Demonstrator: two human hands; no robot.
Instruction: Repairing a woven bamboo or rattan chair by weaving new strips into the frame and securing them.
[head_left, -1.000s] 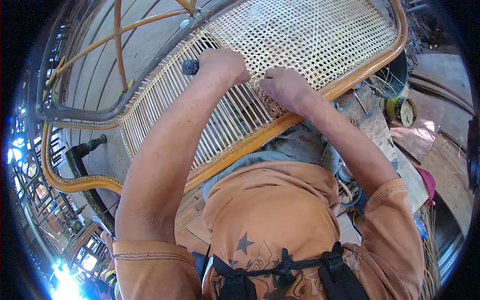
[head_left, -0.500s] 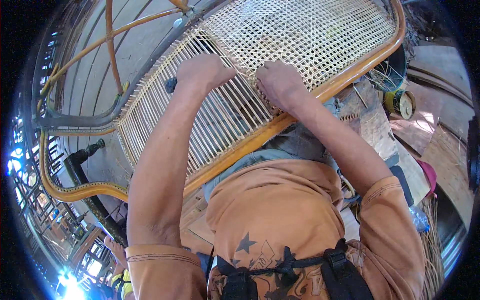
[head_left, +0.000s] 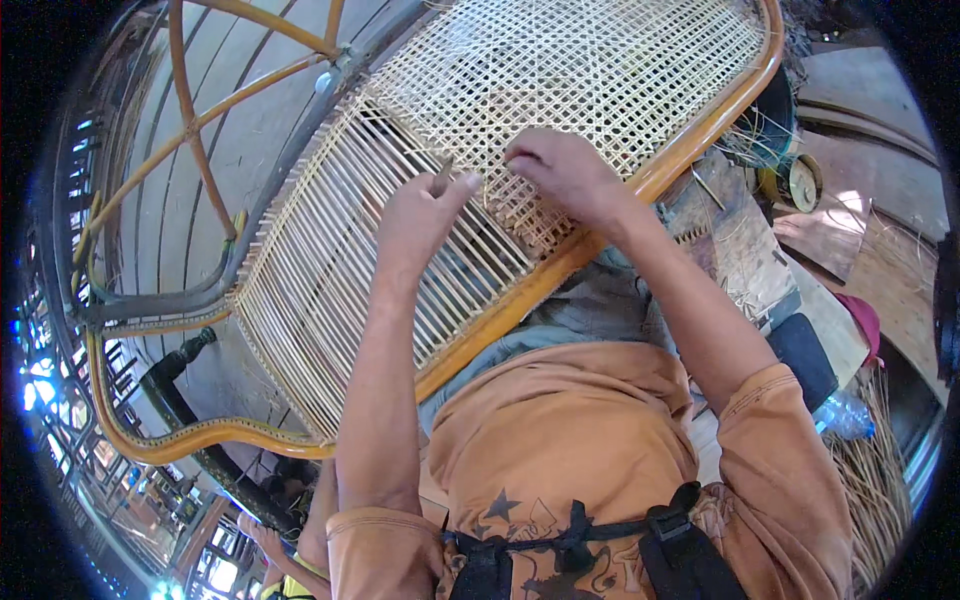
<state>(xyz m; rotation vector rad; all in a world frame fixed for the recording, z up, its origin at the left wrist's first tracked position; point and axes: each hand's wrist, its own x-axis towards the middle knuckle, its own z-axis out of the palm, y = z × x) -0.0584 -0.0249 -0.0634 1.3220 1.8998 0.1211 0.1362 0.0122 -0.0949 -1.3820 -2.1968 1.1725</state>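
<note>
A rattan frame panel (head_left: 590,85) lies across my lap, its cane woven into an open mesh on the right and running as parallel strands (head_left: 330,240) on the left. My left hand (head_left: 412,225) is over the border between the two parts, closed round a thin pointed tool (head_left: 444,173), its thumb stretched out. Most of the tool is hidden by the hand. My right hand (head_left: 575,180) is over the woven mesh with its fingers curled together. Whatever those fingers hold is too small to make out. A polished rattan rail (head_left: 500,325) edges the panel nearest my body.
Curved rattan poles (head_left: 190,130) of the frame rise at the upper left. To the right are a round tin (head_left: 800,183), a board with scraps (head_left: 735,235), a plastic bottle (head_left: 845,415) and a bundle of cane strips (head_left: 880,460). Another person's arm (head_left: 320,510) shows at the lower left.
My left hand has turned and moved down, its thumb now raised and the tool's dark end no longer visible. My right hand has lifted slightly from the border. The view has shifted a little.
</note>
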